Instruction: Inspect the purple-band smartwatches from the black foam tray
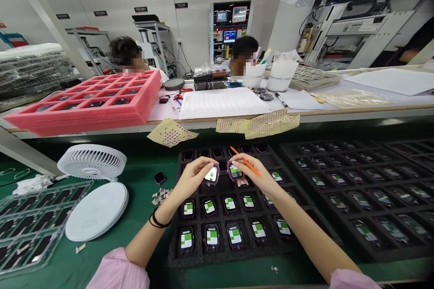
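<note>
Pinching a smartwatch (212, 174) in a plum case, the left hand (191, 181) hovers over the far end of a black foam tray (176, 255), fingers and thumb closed on the case's edges. The right hand (254, 174) holds a second smartwatch (235, 171) just beside it, with an orange stick (249, 161) lying across its fingers.

In the tray, the nearer rows hold watches with green-and-white labelled screens, while the far row shows dark faces with no green visible. Right of the tray, a larger black tray (288, 146) is filled with labelled watches. Left of it, on the green desk mat (142, 230), lie a clear plastic tray (30, 221) of dark-faced watches, a white fan (91, 161), a white round disc (96, 211), and a small scatter of peeled labels (160, 196).

Beyond the tray, sheets of red-dotted stickers (267, 123) hang from a raised desk (305, 115) carrying a pink foam tray (81, 108) and a ruled paper form (222, 102). Two co-workers (125, 52) sit past it, before a wall-side test machine (230, 25).
</note>
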The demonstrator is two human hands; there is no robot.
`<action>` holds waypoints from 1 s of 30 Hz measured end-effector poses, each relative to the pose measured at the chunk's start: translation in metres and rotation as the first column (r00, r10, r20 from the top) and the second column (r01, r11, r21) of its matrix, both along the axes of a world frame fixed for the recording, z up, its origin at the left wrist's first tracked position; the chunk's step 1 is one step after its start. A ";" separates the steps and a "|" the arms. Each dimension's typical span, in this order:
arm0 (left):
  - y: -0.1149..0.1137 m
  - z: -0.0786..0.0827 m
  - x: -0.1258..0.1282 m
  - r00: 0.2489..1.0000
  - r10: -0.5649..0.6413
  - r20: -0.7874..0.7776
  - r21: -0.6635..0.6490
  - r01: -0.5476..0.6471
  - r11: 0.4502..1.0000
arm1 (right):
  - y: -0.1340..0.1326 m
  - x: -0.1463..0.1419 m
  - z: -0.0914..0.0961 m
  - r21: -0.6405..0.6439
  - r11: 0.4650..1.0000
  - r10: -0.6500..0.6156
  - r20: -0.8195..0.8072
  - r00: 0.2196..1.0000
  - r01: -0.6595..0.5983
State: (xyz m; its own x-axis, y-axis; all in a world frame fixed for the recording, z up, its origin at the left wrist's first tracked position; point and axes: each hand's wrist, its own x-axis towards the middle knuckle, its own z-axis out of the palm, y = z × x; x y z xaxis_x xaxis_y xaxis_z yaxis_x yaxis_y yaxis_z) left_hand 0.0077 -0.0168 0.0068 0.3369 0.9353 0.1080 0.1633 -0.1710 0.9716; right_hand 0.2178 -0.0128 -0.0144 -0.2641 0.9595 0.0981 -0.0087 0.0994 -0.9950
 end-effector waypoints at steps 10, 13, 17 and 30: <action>0.001 -0.002 0.000 0.999 -0.033 0.015 -0.016 0.033 0.999 | 0.003 0.002 -0.003 -0.009 0.997 0.082 -0.032 0.996 -0.082; 0.001 -0.004 0.000 0.994 -0.076 0.079 -0.003 0.076 0.997 | 0.003 0.002 -0.003 -0.012 0.996 0.087 -0.044 0.995 -0.087; 0.002 -0.005 0.000 0.991 -0.098 0.092 0.006 0.098 0.995 | 0.004 0.001 -0.004 -0.008 0.998 0.066 -0.033 0.997 -0.066; 0.004 -0.006 -0.003 0.999 -0.026 -0.030 0.015 0.026 1.000 | 0.002 0.002 -0.003 -0.004 0.999 0.043 -0.046 0.998 -0.043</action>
